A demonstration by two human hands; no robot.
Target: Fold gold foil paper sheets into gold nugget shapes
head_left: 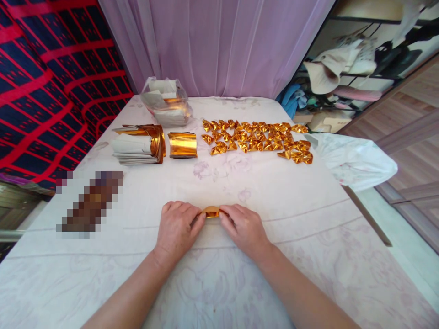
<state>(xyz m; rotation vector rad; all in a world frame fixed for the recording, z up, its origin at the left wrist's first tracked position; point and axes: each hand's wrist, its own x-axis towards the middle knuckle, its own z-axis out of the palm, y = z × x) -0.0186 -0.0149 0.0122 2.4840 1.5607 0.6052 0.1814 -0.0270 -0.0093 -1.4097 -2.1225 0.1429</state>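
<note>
1. Fingers of the left hand (178,225) and right hand (246,226) are curled inward, pinching opposite ends of a hollow, shiny folded gold-foil paper (211,210) between them, over the pale floral cloth (219,288).
2. Beyond, crinkled, pointed gold-foil pieces (243,146) lie in rows, right of a curved stack of glossy sheets (183,146).
3. Farther back, a translucent plastic bag (157,114) holds paper sheets (168,87).

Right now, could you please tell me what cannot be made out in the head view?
Head view:
Ends of the gold piece: covered by the left grip and right grip.
Pixelated patch on the table: coarse blocks mask what lies there.
Clear bag: its front contents and wrinkled plastic hide what lies deeper.
Forearms: cut off by the bottom edge.
</note>
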